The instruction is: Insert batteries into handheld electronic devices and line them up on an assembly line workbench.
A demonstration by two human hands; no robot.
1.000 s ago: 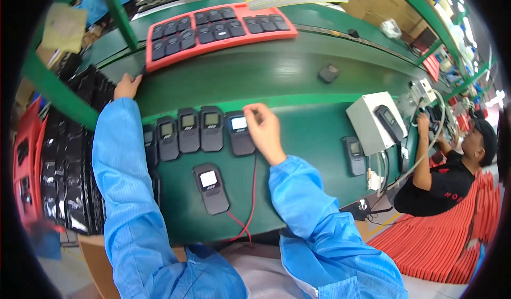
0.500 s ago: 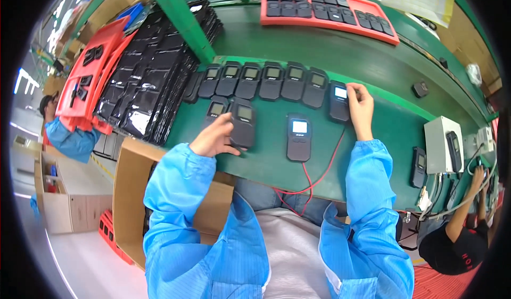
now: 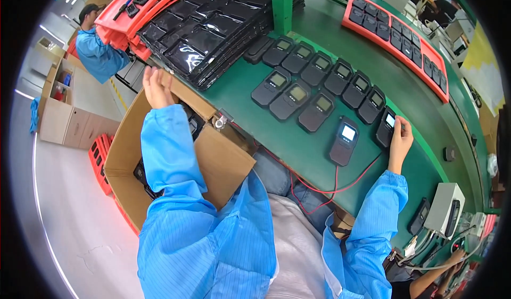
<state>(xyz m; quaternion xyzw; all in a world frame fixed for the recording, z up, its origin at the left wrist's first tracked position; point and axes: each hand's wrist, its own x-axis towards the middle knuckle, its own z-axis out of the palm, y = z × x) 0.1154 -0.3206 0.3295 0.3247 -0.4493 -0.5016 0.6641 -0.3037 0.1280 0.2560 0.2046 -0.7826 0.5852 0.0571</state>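
My right hand (image 3: 401, 142) pinches the right edge of a black handheld device (image 3: 384, 131) with a lit screen, at the right end of a row on the green bench. Left of it and nearer me lies another lit device (image 3: 344, 142). Red wires (image 3: 336, 177) run to the lower ends of both. Three devices with unlit screens, one of them here (image 3: 316, 111), lie in the near row. My left hand (image 3: 157, 89) is raised over the cardboard box (image 3: 223, 163) at the left, fingers extended and holding nothing. Black devices show partly inside the box.
Stacked black plastic trays (image 3: 213, 27) stand at the bench's far left, beside red trays (image 3: 125, 19). A long red tray (image 3: 396, 43) of devices lies on the back ledge. A white box (image 3: 446, 208) stands at right. Other people work at far left and lower right.
The view has swung left. My left hand has left the near row of devices and moved over the box. Three unlit devices now show there instead of two. My right hand stays at the lit device.
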